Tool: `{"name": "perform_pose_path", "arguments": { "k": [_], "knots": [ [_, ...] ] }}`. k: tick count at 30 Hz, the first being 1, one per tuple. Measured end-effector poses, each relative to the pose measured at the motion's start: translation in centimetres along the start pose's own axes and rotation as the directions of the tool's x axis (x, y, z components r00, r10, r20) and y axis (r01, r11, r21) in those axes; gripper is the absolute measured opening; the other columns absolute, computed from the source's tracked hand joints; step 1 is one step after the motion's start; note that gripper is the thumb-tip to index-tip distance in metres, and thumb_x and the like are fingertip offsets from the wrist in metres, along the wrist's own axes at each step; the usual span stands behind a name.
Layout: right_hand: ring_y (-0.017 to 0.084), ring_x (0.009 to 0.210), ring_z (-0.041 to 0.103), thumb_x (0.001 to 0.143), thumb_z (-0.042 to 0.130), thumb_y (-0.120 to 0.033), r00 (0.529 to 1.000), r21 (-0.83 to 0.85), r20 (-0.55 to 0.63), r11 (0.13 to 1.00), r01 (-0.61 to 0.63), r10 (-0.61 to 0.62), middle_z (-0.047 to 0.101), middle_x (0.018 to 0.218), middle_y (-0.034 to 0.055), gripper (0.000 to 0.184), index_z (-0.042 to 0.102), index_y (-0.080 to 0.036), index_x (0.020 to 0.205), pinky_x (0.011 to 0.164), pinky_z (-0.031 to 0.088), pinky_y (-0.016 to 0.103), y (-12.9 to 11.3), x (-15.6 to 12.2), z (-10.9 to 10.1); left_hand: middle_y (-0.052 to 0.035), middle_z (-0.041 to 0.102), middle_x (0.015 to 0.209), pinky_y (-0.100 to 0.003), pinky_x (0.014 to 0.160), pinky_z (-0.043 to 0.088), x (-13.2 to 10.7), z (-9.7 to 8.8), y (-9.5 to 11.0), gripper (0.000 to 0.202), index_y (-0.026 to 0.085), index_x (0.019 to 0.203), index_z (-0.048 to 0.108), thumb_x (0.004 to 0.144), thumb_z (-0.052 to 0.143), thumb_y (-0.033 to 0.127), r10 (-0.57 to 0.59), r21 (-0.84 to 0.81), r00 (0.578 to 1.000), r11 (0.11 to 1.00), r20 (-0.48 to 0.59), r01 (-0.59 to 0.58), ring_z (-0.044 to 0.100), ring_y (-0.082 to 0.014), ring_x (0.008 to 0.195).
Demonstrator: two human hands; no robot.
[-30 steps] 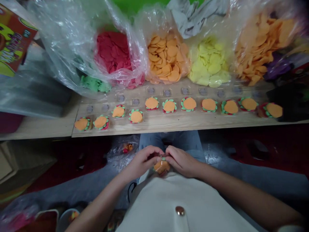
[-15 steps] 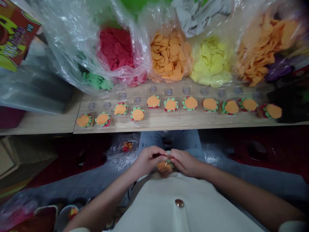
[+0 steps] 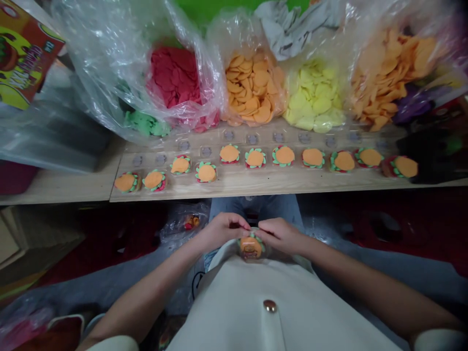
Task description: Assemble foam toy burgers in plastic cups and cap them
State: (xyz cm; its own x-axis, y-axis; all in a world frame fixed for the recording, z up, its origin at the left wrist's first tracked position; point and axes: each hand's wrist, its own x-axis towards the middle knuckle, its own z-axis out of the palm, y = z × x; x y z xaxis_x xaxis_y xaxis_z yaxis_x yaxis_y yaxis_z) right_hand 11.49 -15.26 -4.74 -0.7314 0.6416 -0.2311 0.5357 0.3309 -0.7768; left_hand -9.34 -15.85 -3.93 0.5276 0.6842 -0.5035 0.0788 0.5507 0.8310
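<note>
In front of the table (image 3: 241, 187), the left hand (image 3: 226, 228) and the right hand (image 3: 280, 235) hold one burger (image 3: 252, 247). On the table there are a row of burgers (image 3: 283, 155) and several plastic bags (image 3: 252, 90).

This seems a workshop: bags (image 3: 234, 31) of coloured pieces (image 3: 252, 90) fill the upper frame, toy burgers (image 3: 283, 156) line a bench (image 3: 248, 186) mid-frame.

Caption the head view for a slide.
Left hand and right hand hold a little burger beside a table bearing more burgers and bags of colored pieces.
</note>
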Motion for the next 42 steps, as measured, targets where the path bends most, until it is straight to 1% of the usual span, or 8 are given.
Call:
{"name": "perform_pose_path", "arguments": {
  "k": [9, 14, 17, 19, 22, 37, 40, 42],
  "knots": [
    [0.007, 0.053, 0.037, 0.089, 0.030, -0.041, 0.996, 0.028, -0.075, 0.998, -0.055, 0.057, 0.040, 0.056, -0.0029, 0.040, 0.038, -0.016, 0.060, 0.051, 0.025, 0.020, 1.5, -1.3, 1.4, -0.0025, 0.061, 0.075, -0.021, 0.063, 0.040, -0.9, 0.8, -3.6, 0.028, 0.012, 0.082, 0.060, 0.062, 0.072, 0.027, -0.091, -0.422, 0.990, 0.906, -0.105, 0.039, 0.054, -0.0087, 0.063],
    [0.009, 0.054, 0.041, 0.090, 0.026, -0.044, 0.980, 0.154, -0.125, 0.979, -0.134, 0.153, 0.044, 0.056, -0.0020, 0.041, 0.037, -0.017, 0.061, 0.051, 0.029, 0.020, 1.6, -1.6, 1.1, -0.0033, 0.061, 0.069, -0.021, 0.057, 0.037, 1.0, -0.2, -1.5, 0.030, 0.011, 0.078, 0.063, 0.059, 0.073, 0.032, -0.070, -0.283, 0.993, 0.958, -0.092, 0.041, 0.051, -0.0080, 0.058],
    [0.009, 0.055, 0.046, 0.090, 0.023, -0.045, 0.983, 0.264, 0.009, 0.948, -0.180, 0.184, 0.050, 0.058, -0.0012, 0.041, 0.041, -0.017, 0.066, 0.052, 0.033, 0.020, 1.5, -1.5, 0.4, -0.0033, 0.061, 0.070, -0.020, 0.056, 0.036, 2.2, -1.1, 0.0, 0.030, 0.010, 0.077, 0.064, 0.057, 0.074, 0.031, -0.104, -0.197, 0.994, 0.974, 0.028, 0.108, 0.050, -0.0075, 0.058],
    [0.010, 0.058, 0.046, 0.089, 0.030, -0.045, 0.989, 0.185, 0.041, 0.971, -0.150, 0.145, 0.051, 0.062, -0.0011, 0.038, 0.044, -0.016, 0.069, 0.054, 0.033, 0.020, 1.2, -1.0, -0.2, -0.0030, 0.060, 0.070, -0.020, 0.056, 0.036, 2.8, -1.2, 0.3, 0.031, 0.010, 0.078, 0.065, 0.057, 0.074, 0.031, -0.135, -0.199, 0.987, 0.969, 0.083, 0.149, 0.049, -0.0074, 0.058],
    [0.010, 0.061, 0.042, 0.086, 0.037, -0.046, 0.991, 0.035, -0.098, 0.995, -0.092, 0.095, 0.047, 0.065, -0.0020, 0.035, 0.045, -0.016, 0.069, 0.055, 0.030, 0.021, 0.8, 0.2, -0.7, -0.0013, 0.058, 0.069, -0.018, 0.054, 0.033, 3.4, -0.7, 0.2, 0.030, 0.010, 0.079, 0.064, 0.060, 0.073, 0.031, -0.136, -0.209, 0.987, 0.966, 0.087, 0.151, 0.047, -0.0057, 0.057],
    [0.009, 0.054, 0.034, 0.089, 0.030, -0.040, 0.962, 0.079, -0.262, 0.995, -0.056, 0.075, 0.039, 0.057, -0.0024, 0.038, 0.034, -0.017, 0.059, 0.052, 0.025, 0.022, 2.2, -1.1, 1.7, 0.0011, 0.054, 0.065, -0.019, 0.059, 0.038, 0.0, 1.5, -1.8, 0.030, 0.010, 0.079, 0.058, 0.061, 0.072, 0.029, -0.098, -0.268, 0.995, 0.959, -0.023, 0.088, 0.049, -0.0060, 0.058],
    [0.009, 0.053, 0.035, 0.087, 0.031, -0.044, 0.923, 0.188, -0.332, 0.973, -0.137, 0.194, 0.039, 0.055, -0.0027, 0.038, 0.036, -0.017, 0.060, 0.051, 0.027, 0.022, 2.3, -0.6, 1.3, -0.0003, 0.056, 0.066, -0.018, 0.056, 0.037, 1.1, 1.1, -0.4, 0.029, 0.010, 0.078, 0.060, 0.062, 0.072, 0.030, -0.070, -0.247, 0.996, 0.968, -0.063, 0.053, 0.048, -0.0055, 0.056],
    [0.010, 0.053, 0.035, 0.086, 0.033, -0.047, 0.839, 0.338, -0.435, 0.923, -0.184, 0.327, 0.037, 0.055, -0.0034, 0.039, 0.035, -0.018, 0.060, 0.050, 0.028, 0.022, 2.4, -0.1, 1.4, -0.0016, 0.058, 0.072, -0.018, 0.057, 0.039, 1.8, 0.9, 0.5, 0.030, 0.011, 0.083, 0.061, 0.063, 0.071, 0.030, -0.039, -0.280, 0.996, 0.960, -0.082, 0.014, 0.049, -0.0055, 0.059]
  ]
}}
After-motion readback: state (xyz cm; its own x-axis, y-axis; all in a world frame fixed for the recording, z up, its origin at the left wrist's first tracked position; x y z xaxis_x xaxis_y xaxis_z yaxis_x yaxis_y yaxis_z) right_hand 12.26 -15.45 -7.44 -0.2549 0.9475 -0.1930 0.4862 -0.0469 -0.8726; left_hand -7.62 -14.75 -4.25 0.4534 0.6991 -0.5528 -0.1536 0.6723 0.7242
